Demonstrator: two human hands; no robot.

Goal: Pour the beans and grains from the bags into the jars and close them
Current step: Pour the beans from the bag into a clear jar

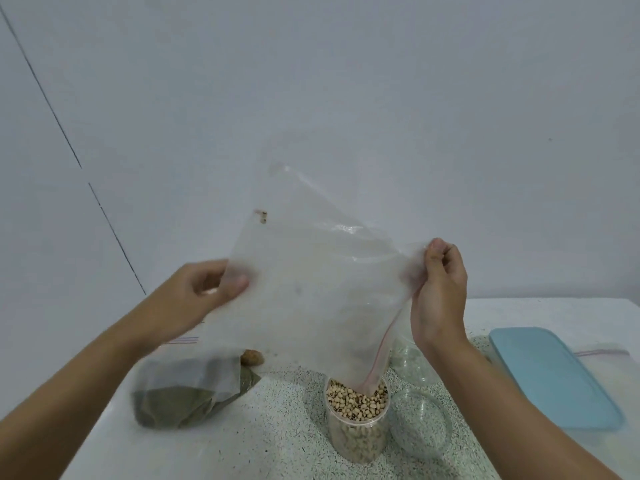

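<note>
Bare forearms, bare left hand (207,289) and right hand (440,299).

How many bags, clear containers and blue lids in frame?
Zip bags: 3 (held bag, green-grain bag, part-hidden bag by the blue lid)
Clear containers: 3 (bean jar, near empty container, far empty container)
Blue lids: 1
Total: 7

The upended clear bag (311,289) hangs over the bean jar (356,410) and blocks its mouth from 12 o'clock. An empty jar (420,422) crowds it at 3 o'clock, and a green-grain bag (187,396) lies well apart at 9. Open table (277,445) shows at 6 to 8 o'clock.
</note>
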